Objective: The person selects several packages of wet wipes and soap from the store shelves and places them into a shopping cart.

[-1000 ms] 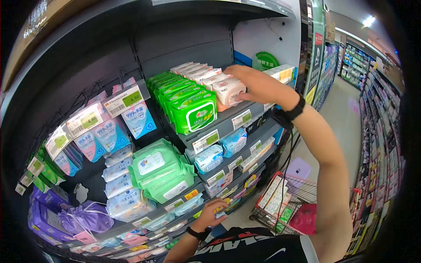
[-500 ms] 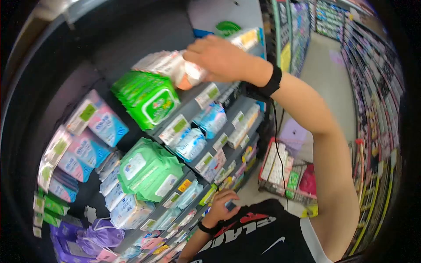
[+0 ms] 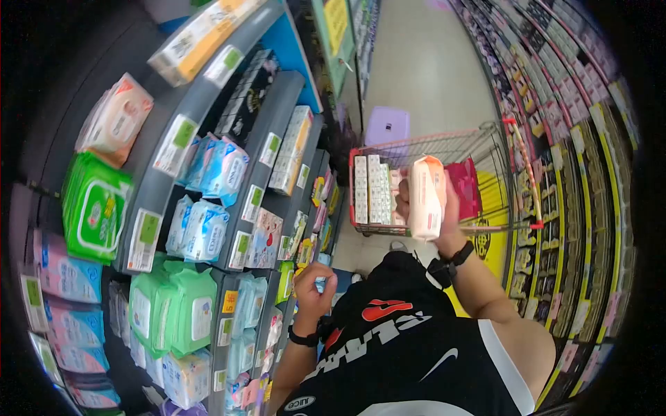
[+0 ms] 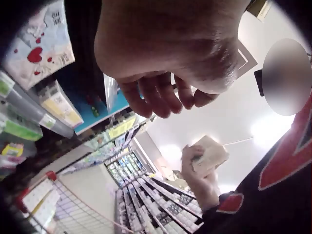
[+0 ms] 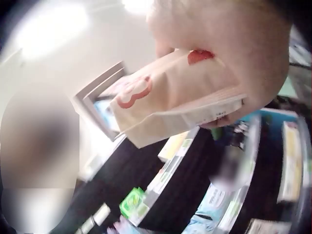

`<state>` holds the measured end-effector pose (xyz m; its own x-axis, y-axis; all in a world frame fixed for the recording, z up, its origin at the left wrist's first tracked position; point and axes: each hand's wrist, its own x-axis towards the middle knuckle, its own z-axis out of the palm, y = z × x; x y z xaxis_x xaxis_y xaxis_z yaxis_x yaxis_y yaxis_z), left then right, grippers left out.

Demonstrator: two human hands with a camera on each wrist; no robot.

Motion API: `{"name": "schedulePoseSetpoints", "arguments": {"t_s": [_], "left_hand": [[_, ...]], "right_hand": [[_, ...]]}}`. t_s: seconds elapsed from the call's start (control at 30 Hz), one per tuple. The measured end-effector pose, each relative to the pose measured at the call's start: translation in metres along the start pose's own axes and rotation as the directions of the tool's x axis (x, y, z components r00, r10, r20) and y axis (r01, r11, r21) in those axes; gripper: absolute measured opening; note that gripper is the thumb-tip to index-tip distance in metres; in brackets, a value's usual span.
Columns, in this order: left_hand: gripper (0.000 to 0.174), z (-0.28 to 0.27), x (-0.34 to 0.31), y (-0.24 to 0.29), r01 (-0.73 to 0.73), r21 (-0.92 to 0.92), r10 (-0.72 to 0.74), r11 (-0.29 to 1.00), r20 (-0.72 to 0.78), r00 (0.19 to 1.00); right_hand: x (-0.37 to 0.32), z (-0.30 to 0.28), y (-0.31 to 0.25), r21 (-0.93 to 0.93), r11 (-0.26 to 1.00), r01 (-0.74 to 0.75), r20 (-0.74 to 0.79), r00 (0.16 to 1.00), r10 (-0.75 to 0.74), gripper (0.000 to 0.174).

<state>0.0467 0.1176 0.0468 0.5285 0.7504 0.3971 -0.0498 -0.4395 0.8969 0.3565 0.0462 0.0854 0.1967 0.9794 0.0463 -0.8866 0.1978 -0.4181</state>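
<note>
My right hand (image 3: 449, 216) grips a pale peach wipes packet (image 3: 427, 197), held upright over the shopping cart (image 3: 472, 142). In the right wrist view, the fingers and palm of the right hand (image 5: 224, 53) wrap round the packet (image 5: 180, 92), whose red print faces the camera. The left wrist view also shows the packet (image 4: 209, 155) raised in that hand. Beside the shelf, near my torso, is my left hand (image 3: 316, 290); the left wrist view shows the left hand (image 4: 168, 53) with loosely curled fingers and no object visible in it.
Peach packets (image 3: 119, 118) and green packets (image 3: 97, 208) stand on the left shelf, above light green packs (image 3: 172, 308). Blue-white packets (image 3: 205, 229) sit on a neighbouring level. The cart holds white patterned boxes (image 3: 374, 191) and a magenta item (image 3: 463, 187). More shelving (image 3: 555, 208) lines the right.
My right hand has left the shelf and moved over the cart with a peach packet. The head view has turned right, toward the aisle. The left hand remains low beside the shelf.
</note>
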Motion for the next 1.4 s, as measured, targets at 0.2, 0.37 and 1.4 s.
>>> {"name": "schedulePoseSetpoints", "arguments": {"t_s": [0.2, 0.37, 1.4], "left_hand": [[0.058, 0.059, 0.049, -0.011, 0.417, -0.230, -0.247, 0.879, 0.530, 0.811], [0.093, 0.110, 0.079, -0.006, 0.473, -0.238, -0.244, 0.848, 0.617, 0.748], [0.065, 0.224, 0.130, -0.060, 0.615, -0.289, -0.577, 0.734, 0.214, 0.789]], "right_hand": [[-0.029, -0.050, 0.036, 0.565, 0.821, -0.084, -0.150, 0.968, 0.203, 0.069], [-0.040, -0.038, 0.045, 0.083, 0.988, -0.133, -0.448, 0.880, 0.156, 0.067], [0.003, -0.136, -0.067, -0.949, 0.314, 0.021, -0.024, 0.990, -0.140, 0.081]]}}
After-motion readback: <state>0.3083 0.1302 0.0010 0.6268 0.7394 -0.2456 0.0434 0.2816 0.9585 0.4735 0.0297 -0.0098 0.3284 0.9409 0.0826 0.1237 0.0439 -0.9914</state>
